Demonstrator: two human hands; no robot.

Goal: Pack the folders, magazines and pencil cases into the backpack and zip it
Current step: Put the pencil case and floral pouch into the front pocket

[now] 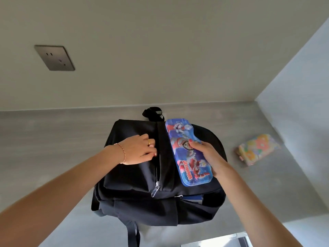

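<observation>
lying flat on a grey countertop [53,136] w/ pale wall behind, dark socket plate [54,57] upper left on that wall, side wall closing off the right. sitting well apart to the right on the counter: floral pencil case [258,148], soft, pastel flowers.

left hand [140,148] resting on the black backpack [138,175], fingers curled at the edge of the front pocket opening, apparently pinching the fabric there; gold ring and thin bracelet showing. right hand [206,154] gripping the blue ultraman pencil case [187,154] by its right long edge, thumb on top, case tilted, hovering over the bag just beside the pocket slit.

front pocket zip [155,188] run open, silver pull hanging at its near end. inside of pocket dark, contents can't tell. main compartment gaping on the near right side, blue item [194,197] peeking out, kind unclear. carry handle [153,113] at far end, straps trailing off the near edge.
</observation>
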